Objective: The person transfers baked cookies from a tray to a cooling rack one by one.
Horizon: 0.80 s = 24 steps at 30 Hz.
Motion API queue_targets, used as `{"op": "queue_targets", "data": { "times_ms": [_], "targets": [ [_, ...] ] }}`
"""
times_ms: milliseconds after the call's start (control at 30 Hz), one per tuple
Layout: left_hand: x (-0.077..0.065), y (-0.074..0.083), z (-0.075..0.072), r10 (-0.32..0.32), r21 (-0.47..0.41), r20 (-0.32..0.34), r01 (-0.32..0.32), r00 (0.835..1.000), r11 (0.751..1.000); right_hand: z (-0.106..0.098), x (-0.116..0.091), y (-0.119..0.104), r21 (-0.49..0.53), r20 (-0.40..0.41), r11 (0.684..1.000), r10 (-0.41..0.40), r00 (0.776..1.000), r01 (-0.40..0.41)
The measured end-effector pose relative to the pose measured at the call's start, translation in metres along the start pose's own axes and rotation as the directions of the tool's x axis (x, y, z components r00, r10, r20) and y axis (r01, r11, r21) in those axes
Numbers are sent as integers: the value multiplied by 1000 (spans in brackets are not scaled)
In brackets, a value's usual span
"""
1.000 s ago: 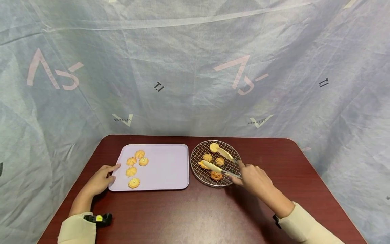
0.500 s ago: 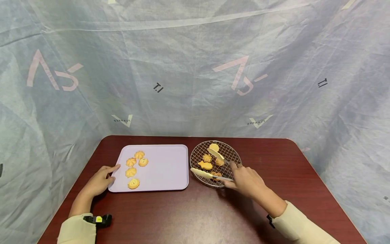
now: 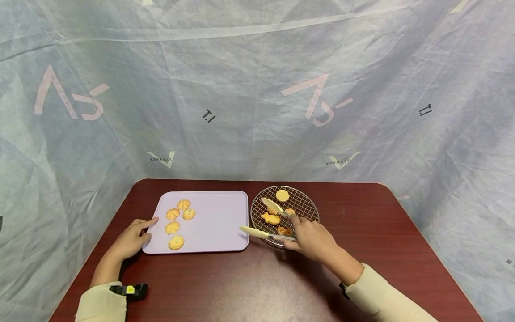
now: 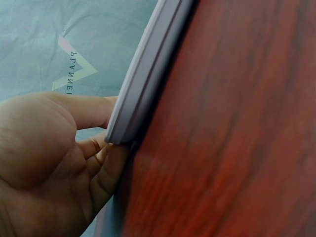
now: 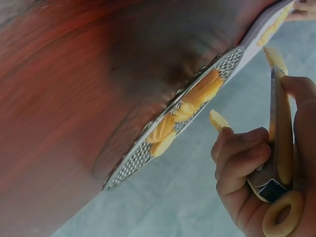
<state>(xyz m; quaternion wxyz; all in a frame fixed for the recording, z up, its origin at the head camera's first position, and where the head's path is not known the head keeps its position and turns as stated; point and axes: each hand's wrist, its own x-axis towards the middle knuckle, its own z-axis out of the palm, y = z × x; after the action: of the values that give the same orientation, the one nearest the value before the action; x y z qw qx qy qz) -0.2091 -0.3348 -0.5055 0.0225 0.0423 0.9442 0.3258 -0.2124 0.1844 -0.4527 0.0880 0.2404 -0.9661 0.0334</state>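
My left hand (image 3: 132,237) holds the left edge of the lilac tray (image 3: 219,219); in the left wrist view the thumb and fingers meet at its rim (image 4: 140,81). Several piped cookies (image 3: 172,227) lie on the tray's left half. My right hand (image 3: 311,237) grips a pair of tongs (image 5: 280,128), whose pale tips are spread apart over the near left part of a round wire rack (image 3: 307,203). One tip reaches over the tray's right rim. On the rack lie a fish-shaped cookie (image 3: 270,218), a pretzel (image 3: 284,231), a round cookie (image 3: 282,195) and swirl cookies partly behind the tongs.
Tray and rack stand side by side toward the back of a dark red wooden table (image 3: 225,286). Grey printed cloth (image 3: 257,89) hangs behind it and at both sides. A black wrist strap (image 3: 128,290) sits on the left sleeve.
My right hand has moved left with the spread tongs, from over the rack's middle toward the tray. The round cookie is uncovered now. The left hand and the cookies stay put.
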Motion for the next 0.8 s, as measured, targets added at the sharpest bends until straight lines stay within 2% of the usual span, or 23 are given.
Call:
{"op": "queue_targets", "data": {
  "times_ms": [433, 800],
  "targets": [
    [0, -1, 0, 11, 5, 1, -11, 1000, 1000, 7, 13, -22, 9, -17, 999, -49, 999, 49],
    [0, -1, 2, 4, 7, -1, -4, 1000, 1000, 9, 25, -40, 39, 19, 997, -68, 997, 67]
  ]
}}
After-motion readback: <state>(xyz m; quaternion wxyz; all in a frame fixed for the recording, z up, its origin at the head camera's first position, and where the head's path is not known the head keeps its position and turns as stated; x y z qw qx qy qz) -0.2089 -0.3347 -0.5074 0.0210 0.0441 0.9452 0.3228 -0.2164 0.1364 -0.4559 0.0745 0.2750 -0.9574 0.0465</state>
